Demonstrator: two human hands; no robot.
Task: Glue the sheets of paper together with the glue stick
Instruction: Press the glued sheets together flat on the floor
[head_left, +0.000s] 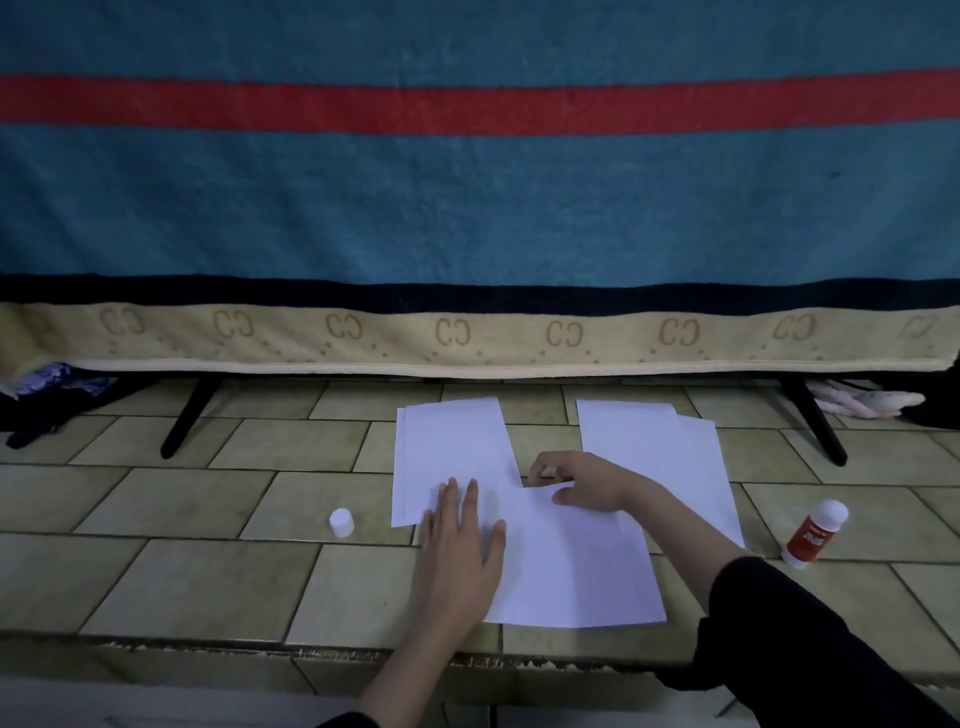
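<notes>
Several white paper sheets lie on the tiled counter (208, 582). A near sheet (576, 566) overlaps the lower part of a far-left stack (452, 447); another stack (670, 457) lies to the right. My left hand (462, 545) lies flat, fingers straight, pressing on the overlap of the near sheet and the left stack. My right hand (576, 483) rests on the near sheet's top edge with fingers curled; whether it pinches the edge I cannot tell. The red-and-white glue stick (815, 532) lies uncapped at the right. Its white cap (342, 522) stands left of the sheets.
A blue blanket (467, 208) with a red stripe and beige border hangs behind the counter over black angled legs (189, 415). Cloth bundles sit at the far left (57, 384) and far right (862, 402). The counter's chipped front edge (311, 652) runs below the sheets.
</notes>
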